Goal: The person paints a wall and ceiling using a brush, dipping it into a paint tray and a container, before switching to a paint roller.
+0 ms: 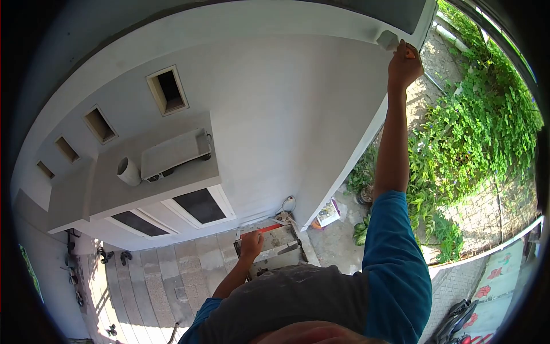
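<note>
Handle: mostly hidden inside the right hand (404,67), with a small orange part (409,54) visible among the fingers.
Blade edge: blurred at this distance; whether it presses on the pale band (321,31) at the top of the wall (263,114) cannot be told.
Worker: a person seen from above in a dark top (298,292) with blue sleeves, the lower body out of view.
Flat tool (388,40): pale grey and broad-bladed, angular in outline, close in color to the painted surface behind it.
Position: held out at the top right, at the fingertips of the raised right hand and well apart from the left.
Right hand: clenched around the handle, arm stretched past the wall's edge, with green plants (470,126) beyond.
Left hand (251,245): lowered beside a red strip (269,228) at the edge of a worn, stained table (278,258); whether it grips the strip or only rests there cannot be told.
Ledge (192,175): a long pale tray (175,153) sits beside a round container (129,172), above two dark-paned windows (200,206).
</note>
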A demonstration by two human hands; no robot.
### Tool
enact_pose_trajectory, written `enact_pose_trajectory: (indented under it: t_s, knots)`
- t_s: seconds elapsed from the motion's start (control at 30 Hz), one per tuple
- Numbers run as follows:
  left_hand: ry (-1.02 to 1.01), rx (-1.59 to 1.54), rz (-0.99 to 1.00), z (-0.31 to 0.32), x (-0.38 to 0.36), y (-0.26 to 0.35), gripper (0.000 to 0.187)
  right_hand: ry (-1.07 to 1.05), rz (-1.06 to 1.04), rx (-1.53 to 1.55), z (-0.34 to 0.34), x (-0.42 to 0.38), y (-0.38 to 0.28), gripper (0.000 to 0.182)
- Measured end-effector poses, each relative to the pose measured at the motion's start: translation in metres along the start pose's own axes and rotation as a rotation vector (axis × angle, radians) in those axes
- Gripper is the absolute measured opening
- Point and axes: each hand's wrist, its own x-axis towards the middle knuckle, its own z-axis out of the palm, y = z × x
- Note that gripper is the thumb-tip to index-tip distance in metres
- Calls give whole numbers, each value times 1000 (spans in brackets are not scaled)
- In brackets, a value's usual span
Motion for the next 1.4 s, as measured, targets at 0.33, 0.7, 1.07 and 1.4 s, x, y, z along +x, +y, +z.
enact_pose_trajectory:
  t_s: [0.33, 0.7, 1.07, 1.4]
  knots:
    - [25, 4, -2, 4, -2, -2, 23, -226, -329, 567, 63, -83, -259, 10]
    - [17, 53, -15, 6, -2, -5, 23, -419, 77, 794, 71, -72, -206, 17]
    - [-7, 51, -23, 7, -1, -8, 21, -116, 150, 171, -11, 57, 119, 22]
    - [-23, 88, -18, 9, -2, -10, 24, -112, -128, -112, 2, 46, 109, 16]
